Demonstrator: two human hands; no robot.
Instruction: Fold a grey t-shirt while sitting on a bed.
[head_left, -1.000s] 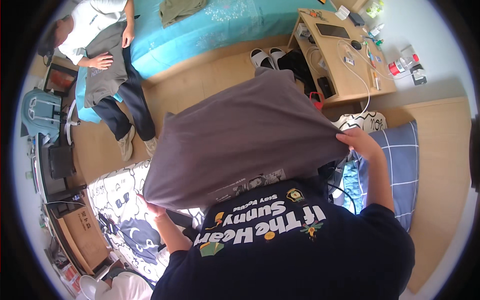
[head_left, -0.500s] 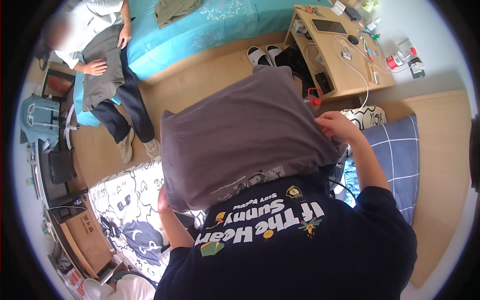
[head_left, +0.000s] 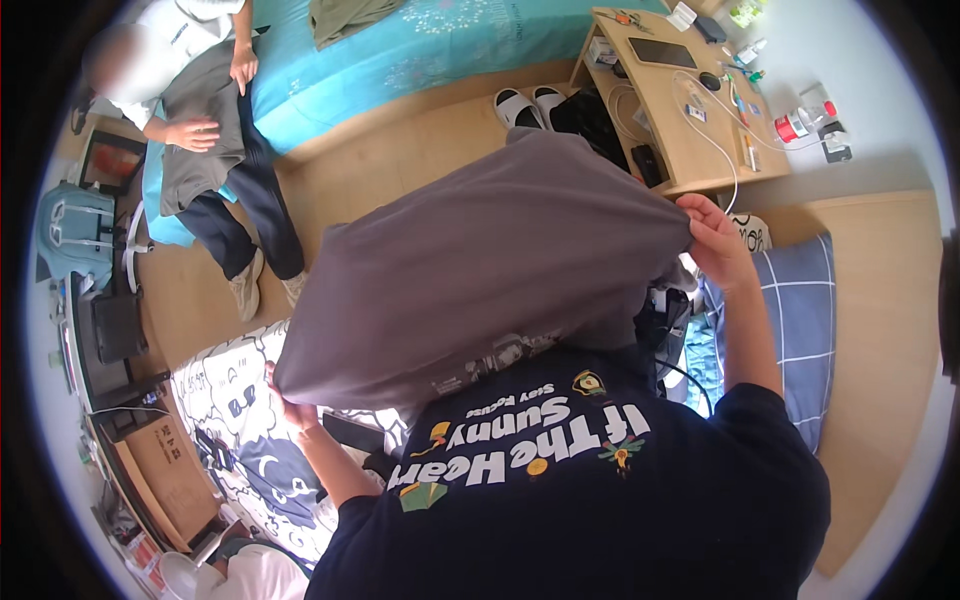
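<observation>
A grey T-shirt [head_left: 480,260] with a small pale print near its lower side is stretched out in front of my chest. My left hand [head_left: 290,402] is closed on its left corner, the fingers partly behind the cloth. At the opposite corner, my right hand [head_left: 715,240] pinches the fabric between thumb and fingers. Taut folds run across the shirt between both hands. The cloth hides my lap and part of what lies beneath it.
Across the room a seated person holds another grey garment [head_left: 205,125]. Behind stands a bed with a turquoise cover [head_left: 420,60]. A wooden desk [head_left: 680,120] is at the far right, a checked pillow [head_left: 790,330] beside me. Patterned white bedding [head_left: 235,400] lies left.
Both hands have moved apart, the left further left and the right outward and slightly up. The T-shirt is now pulled wider and tauter. The other person has barely moved.
</observation>
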